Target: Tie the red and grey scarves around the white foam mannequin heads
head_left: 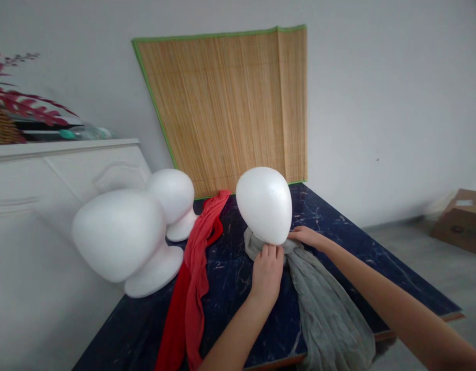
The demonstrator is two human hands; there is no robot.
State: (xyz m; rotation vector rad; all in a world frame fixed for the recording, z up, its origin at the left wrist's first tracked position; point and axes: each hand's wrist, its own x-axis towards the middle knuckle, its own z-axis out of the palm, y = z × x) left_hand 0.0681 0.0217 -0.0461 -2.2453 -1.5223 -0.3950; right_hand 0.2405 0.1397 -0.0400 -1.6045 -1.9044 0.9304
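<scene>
A smooth white foam mannequin head [264, 202] stands upright on the dark blue marbled table. Around its neck lies a grey scarf [326, 304], whose long end trails to the right and hangs over the front edge. Just below the front of the head, my left hand [267, 270] is closed with curled fingers on the scarf. My right hand [308, 236] is at the right side of the neck, its fingers on the scarf and partly hidden behind the head and cloth.
Two more white mannequin heads, a near one [118, 234] and a farther one [170, 196], stand at the left. Red and coral scarves [197, 263] lie beside them. A bamboo mat [230, 103] hangs behind the table [230, 278]. A cardboard box [460, 221] sits on the floor.
</scene>
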